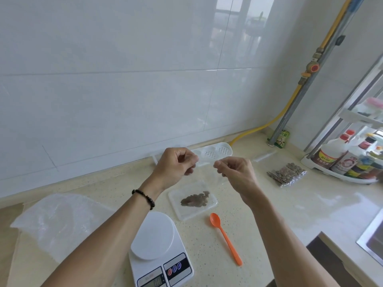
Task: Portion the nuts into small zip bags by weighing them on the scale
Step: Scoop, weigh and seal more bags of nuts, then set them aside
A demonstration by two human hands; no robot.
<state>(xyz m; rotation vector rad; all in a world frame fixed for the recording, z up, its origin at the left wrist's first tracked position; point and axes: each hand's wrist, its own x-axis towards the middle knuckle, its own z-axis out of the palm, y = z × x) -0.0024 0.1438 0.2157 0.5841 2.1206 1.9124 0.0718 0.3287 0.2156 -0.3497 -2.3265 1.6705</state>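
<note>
both hands raised over the desk, pinching the top corners of a clear zip bag: left grip on one corner, right grip on the other, fingers curled tight. hanging right below the bag, almost straight down: tray with the nuts. nearer, by the front edge: scale, platform bare. just right of it: orange spoon. filled bags well off right, near the bottle rack. open desk between spoon and sink edge.
</note>
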